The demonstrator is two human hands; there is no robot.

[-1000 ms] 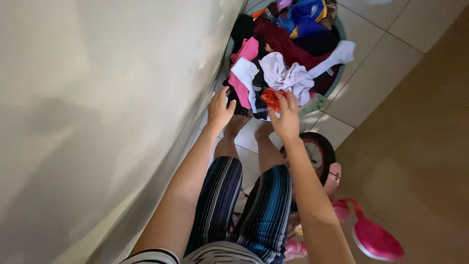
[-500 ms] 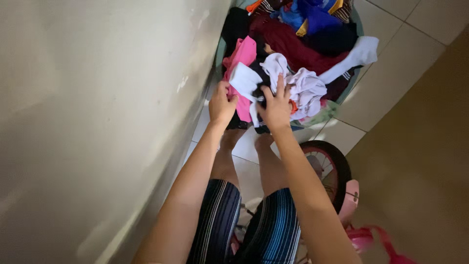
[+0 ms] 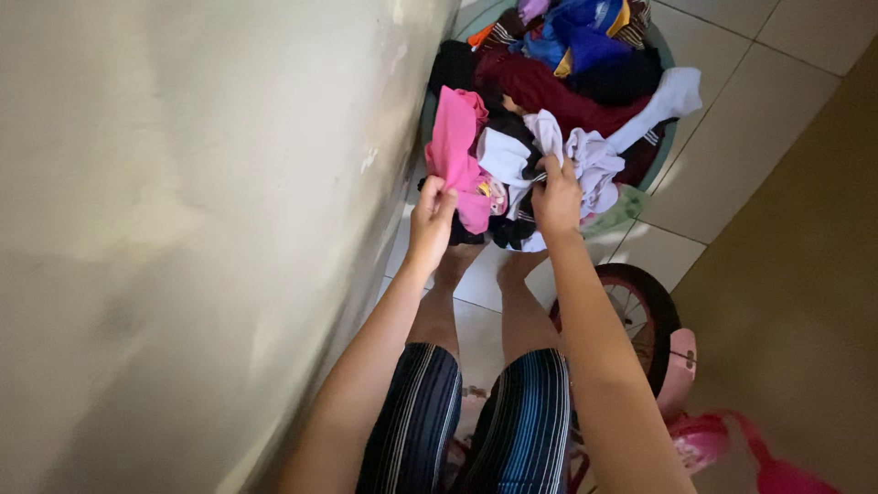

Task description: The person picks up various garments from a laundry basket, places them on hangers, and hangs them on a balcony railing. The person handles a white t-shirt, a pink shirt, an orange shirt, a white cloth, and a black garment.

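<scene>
Both arms reach straight forward over the striped shorts (image 3: pixel 476 421), beside a small pink bicycle (image 3: pixel 672 384) on the tiled floor (image 3: pixel 732 155). The left hand (image 3: pixel 432 215) is closed on the lower end of a pink garment (image 3: pixel 455 155), whose long axis runs away from the person, near the wall (image 3: pixel 183 229). The right hand (image 3: pixel 556 197) pinches a white cloth (image 3: pixel 585 160) at its near edge. Both pieces lie at the near rim of a round green basket (image 3: pixel 631 206) heaped with maroon, blue and black laundry.
</scene>
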